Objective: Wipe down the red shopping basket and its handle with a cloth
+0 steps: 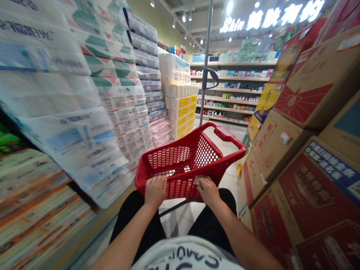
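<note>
Red and plastic, the shopping cart (pixel 185 175) is standing between toilet-roll packs (pixel 53 93) and cardboard cartons (pixel 267 150); the left hand (pixel 156 188) is gripping its near side with curled fingers, while the right hand (pixel 208 189) is pinching a small pale scrap (pixel 197 180) there.

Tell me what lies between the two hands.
In the head view, a stretch of the red basket's near side lies between the left hand and right hand; the right hand holds a small pale thing, unclear what.

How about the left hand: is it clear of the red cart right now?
No, the left hand is on the near top edge of the red cart, with its fingers bent over it.
</note>
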Tool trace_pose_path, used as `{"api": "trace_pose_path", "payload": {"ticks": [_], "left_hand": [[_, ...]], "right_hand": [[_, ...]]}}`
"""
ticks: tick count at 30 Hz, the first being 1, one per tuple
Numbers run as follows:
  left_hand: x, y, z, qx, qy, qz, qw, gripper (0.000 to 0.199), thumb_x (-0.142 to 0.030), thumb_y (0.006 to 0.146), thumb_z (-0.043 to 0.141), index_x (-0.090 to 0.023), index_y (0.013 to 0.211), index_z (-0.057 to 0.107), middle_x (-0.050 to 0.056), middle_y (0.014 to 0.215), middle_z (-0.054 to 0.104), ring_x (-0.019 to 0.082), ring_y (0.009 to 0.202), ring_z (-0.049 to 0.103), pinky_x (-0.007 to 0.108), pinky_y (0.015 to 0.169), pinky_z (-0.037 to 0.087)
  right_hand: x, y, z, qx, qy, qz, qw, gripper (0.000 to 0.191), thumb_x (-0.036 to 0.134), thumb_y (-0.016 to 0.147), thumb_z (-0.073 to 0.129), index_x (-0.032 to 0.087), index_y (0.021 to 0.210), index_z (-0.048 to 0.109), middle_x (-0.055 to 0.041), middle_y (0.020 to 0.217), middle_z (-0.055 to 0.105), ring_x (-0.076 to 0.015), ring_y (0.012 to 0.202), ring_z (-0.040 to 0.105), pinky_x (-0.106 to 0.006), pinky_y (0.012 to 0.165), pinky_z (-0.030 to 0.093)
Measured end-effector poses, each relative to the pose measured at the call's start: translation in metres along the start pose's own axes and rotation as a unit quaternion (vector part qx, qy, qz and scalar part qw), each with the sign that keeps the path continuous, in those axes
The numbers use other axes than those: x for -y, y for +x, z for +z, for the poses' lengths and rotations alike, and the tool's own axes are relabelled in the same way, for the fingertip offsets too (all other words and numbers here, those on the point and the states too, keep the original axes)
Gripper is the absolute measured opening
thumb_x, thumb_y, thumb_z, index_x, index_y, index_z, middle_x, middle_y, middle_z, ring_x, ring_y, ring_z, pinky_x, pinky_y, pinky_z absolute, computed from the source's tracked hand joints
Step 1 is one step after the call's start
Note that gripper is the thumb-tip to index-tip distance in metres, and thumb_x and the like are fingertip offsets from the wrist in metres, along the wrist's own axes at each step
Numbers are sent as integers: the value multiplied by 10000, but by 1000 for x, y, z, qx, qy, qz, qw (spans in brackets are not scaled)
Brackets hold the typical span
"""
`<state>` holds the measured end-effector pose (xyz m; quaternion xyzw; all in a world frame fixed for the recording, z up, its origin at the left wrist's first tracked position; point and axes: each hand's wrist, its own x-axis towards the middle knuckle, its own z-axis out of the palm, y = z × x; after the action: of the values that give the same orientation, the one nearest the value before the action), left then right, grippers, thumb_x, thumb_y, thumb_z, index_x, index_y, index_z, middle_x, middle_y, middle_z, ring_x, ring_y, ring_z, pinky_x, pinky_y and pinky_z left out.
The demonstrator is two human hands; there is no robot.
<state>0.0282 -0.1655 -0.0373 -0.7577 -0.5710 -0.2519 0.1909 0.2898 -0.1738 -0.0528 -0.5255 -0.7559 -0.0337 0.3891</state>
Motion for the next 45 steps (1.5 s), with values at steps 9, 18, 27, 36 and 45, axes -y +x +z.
{"api": "trace_pose_path", "payload": {"ticks": [9, 18, 27, 36, 45], "left_hand": [[0, -1, 0, -2, -6, 0, 1000, 278, -279, 943, 340, -201, 994, 602, 68, 864, 636, 210, 819, 544, 371, 790, 342], [-1, -2, -3, 1, -12, -3, 1000, 285, -282, 945, 333, -202, 990, 603, 66, 860, 633, 212, 820, 544, 370, 807, 341], [-2, -2, -6, -2, -20, -4, 1000, 282, -283, 944, 336, -206, 973, 606, 65, 858, 635, 210, 825, 547, 372, 811, 341], [0, -2, -1, 3, -27, -11, 1000, 293, -302, 954, 339, -200, 973, 613, 47, 854, 631, 199, 824, 541, 363, 801, 339], [-1, -2, -4, 12, -27, -13, 999, 303, -295, 956, 328, -202, 973, 616, 50, 868, 633, 197, 837, 543, 354, 821, 338]], "right_hand": [[12, 2, 2, 22, -8, -4, 1000, 319, 70, 748, 552, 234, 1004, 647, -29, 1013, 685, -203, 959, 580, -296, 801, 488], [23, 10, -14, -107, 14, -86, 990, 382, 105, 827, 499, 207, 1178, 611, -60, 1115, 661, -195, 1005, 585, -368, 924, 479], [23, 11, -16, -100, 11, -94, 990, 376, 116, 876, 477, 207, 1223, 591, -64, 1162, 645, -200, 1060, 562, -393, 966, 474], [36, 26, -29, -108, 31, -88, 990, 349, 104, 884, 463, 205, 1181, 616, -50, 1146, 647, -196, 1107, 522, -379, 1005, 438], [26, 37, -36, -65, -11, -69, 995, 319, 102, 879, 440, 199, 1101, 647, -57, 1098, 652, -209, 1083, 500, -381, 976, 431]]}}
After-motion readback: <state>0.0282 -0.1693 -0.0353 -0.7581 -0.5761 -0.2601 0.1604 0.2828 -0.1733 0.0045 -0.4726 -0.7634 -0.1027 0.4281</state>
